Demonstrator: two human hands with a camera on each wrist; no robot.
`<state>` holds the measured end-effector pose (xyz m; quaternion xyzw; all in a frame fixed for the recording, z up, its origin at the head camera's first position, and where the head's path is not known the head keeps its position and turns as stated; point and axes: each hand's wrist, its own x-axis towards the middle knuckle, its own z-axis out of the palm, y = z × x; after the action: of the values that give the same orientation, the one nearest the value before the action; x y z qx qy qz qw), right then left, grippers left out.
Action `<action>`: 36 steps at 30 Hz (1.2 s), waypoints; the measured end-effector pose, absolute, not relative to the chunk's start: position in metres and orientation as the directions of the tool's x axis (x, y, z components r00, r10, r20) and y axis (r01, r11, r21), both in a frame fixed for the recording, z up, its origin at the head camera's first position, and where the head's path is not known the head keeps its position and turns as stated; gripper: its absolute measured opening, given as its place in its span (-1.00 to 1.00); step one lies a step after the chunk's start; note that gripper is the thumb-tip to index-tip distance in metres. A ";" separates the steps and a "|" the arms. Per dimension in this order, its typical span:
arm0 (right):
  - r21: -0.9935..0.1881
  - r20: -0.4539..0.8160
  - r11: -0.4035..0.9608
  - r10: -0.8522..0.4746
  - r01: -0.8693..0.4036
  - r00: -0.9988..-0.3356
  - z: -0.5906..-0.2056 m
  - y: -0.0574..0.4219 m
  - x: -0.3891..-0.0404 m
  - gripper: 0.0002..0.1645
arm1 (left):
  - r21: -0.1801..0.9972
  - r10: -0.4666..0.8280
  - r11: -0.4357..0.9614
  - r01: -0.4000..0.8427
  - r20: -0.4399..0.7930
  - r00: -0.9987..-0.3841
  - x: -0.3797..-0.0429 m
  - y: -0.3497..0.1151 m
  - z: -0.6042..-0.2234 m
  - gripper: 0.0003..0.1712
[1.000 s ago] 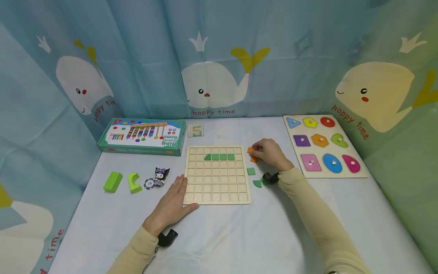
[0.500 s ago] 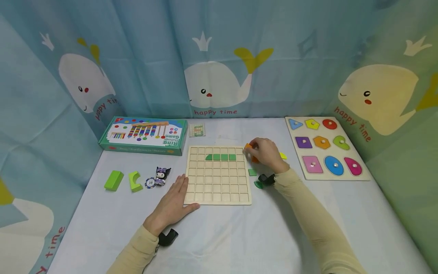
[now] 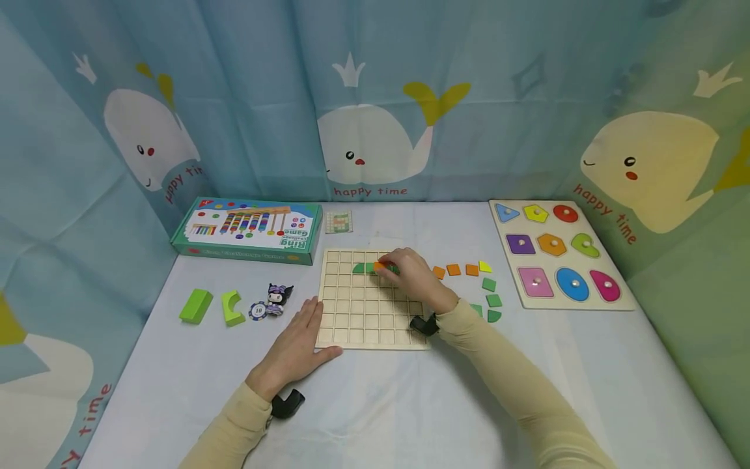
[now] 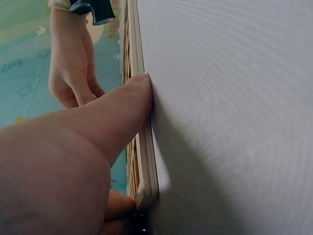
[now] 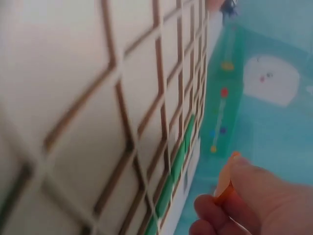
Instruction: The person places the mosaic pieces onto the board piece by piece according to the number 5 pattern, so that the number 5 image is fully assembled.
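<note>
A square wooden grid board (image 3: 363, 319) lies on the table in the head view. Along one row near its far edge sit several green tiles (image 3: 359, 268), the leftmost with a rounded corner. My right hand (image 3: 417, 280) is over that row and pinches a small orange tile (image 3: 378, 266) between thumb and fingers. The right wrist view shows this orange tile (image 5: 225, 183) edge-on, above the grid. My left hand (image 3: 295, 352) rests at the board's lower left corner, fingers straight along the left side. In the left wrist view its thumb (image 4: 129, 100) touches the board's front edge.
Right of the board lie several loose orange tiles (image 3: 454, 270), green tiles (image 3: 494, 300) and a yellow tile (image 3: 485, 266). Beyond them is a shape puzzle board (image 3: 530, 245). A game box (image 3: 246, 256), small pattern card (image 3: 338, 222), figurine (image 3: 277, 301), chip (image 3: 258, 311) and green blocks (image 3: 196, 306) stand left.
My right hand has moved left from the loose tiles to over the board, carrying an orange tile. Loose tiles beneath it are now uncovered. My left hand stays at the corner.
</note>
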<state>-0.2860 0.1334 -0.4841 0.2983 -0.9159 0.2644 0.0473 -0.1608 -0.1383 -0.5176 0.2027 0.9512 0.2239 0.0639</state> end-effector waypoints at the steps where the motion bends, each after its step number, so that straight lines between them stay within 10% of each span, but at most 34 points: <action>1: -0.446 0.241 0.686 -0.526 -0.575 -0.816 -0.486 0.130 -0.286 -0.67 | 0.451 0.415 0.818 0.358 -0.031 -0.909 -0.161 -0.138 -0.518 0.15; 36: -0.274 0.170 0.727 -0.608 -0.630 -0.776 -0.495 0.082 -0.282 -0.87 | 0.447 0.447 0.803 0.393 -0.017 -0.895 -0.161 -0.140 -0.516 0.15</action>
<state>-0.2824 0.0821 -0.4948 0.3331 -0.9286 0.1599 0.0344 -0.1612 -0.1399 -0.5157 0.2215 0.9476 0.2219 0.0608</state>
